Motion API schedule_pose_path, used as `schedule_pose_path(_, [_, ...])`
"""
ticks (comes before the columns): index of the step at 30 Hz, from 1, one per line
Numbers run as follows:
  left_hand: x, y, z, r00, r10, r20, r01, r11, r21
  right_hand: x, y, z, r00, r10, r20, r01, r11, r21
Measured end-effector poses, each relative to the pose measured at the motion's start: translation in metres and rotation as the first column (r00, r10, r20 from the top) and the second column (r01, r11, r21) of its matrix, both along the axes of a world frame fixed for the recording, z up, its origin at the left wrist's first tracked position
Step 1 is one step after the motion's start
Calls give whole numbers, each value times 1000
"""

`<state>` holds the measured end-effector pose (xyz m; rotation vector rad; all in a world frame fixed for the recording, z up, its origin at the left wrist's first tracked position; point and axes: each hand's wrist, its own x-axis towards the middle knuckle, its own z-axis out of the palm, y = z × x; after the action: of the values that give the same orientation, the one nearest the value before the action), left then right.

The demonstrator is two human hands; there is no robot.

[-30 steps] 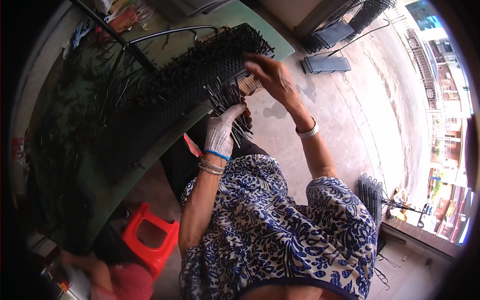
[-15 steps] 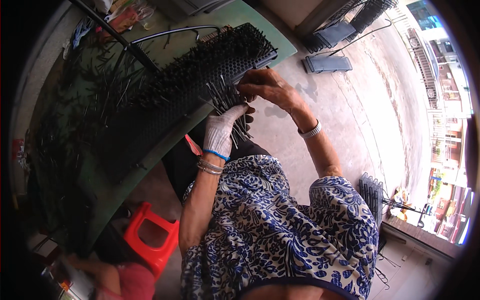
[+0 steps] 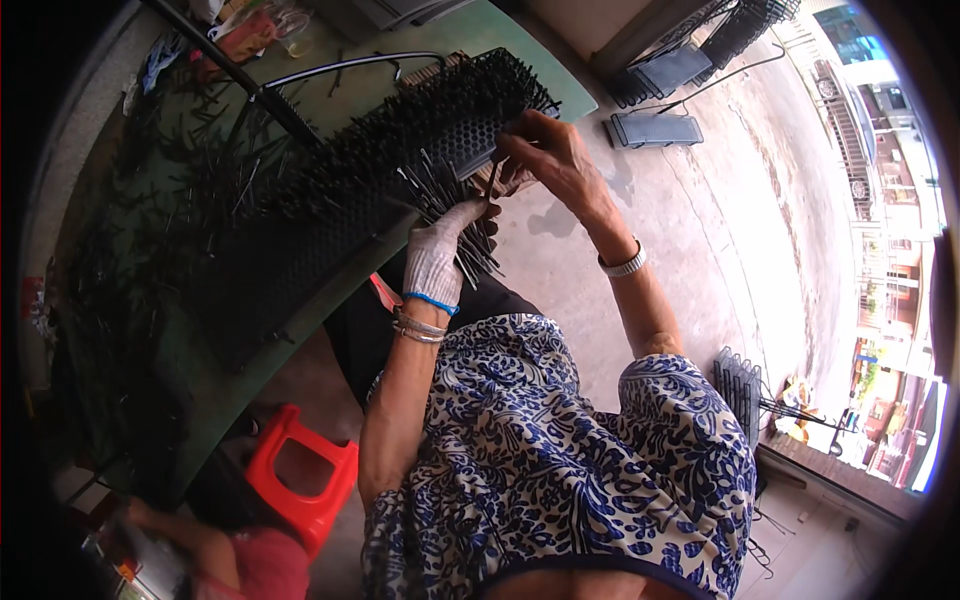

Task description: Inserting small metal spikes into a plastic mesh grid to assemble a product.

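Observation:
My left hand [image 3: 438,252], in a white knit glove with a blue cuff edge, is closed round a bundle of thin black rods [image 3: 430,190] that fan out above and below the fist. Just to its right, my bare right hand [image 3: 555,165] pinches a single thin dark rod [image 3: 492,178] by its upper part, above the left thumb. Beyond both hands lies a black perforated board [image 3: 470,143] with a honeycomb of holes. Many short black rods [image 3: 440,105] stand upright in its far part. The right fingertips are close to the board's right end.
The board rests on a green table [image 3: 545,75], strewn with loose black pieces [image 3: 165,220] at left. A dark metal bar [image 3: 225,65] crosses the table. A red plastic stool [image 3: 300,480] and another person's arm [image 3: 200,545] are at lower left. Black wire racks [image 3: 655,128] stand on the floor.
My right hand has moved up and slightly right, away from the bundle, and a single rod now shows in its fingers. The left hand still holds the bundle, almost in place.

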<state>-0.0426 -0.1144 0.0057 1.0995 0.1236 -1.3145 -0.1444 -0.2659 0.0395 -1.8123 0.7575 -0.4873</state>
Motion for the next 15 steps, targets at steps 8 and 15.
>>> schedule_pose_path(8, [-3, -3, -7, 999, 30, 22, -31, 998, 45, -6, 1, 2, 997, -64, 47, 67, 996, -66])
schedule_pose_path(15, [-4, -1, -11, 994, 104, -31, -104, 994, 25, -17, -3, 7, 979, -142, 145, 143, 990, 2])
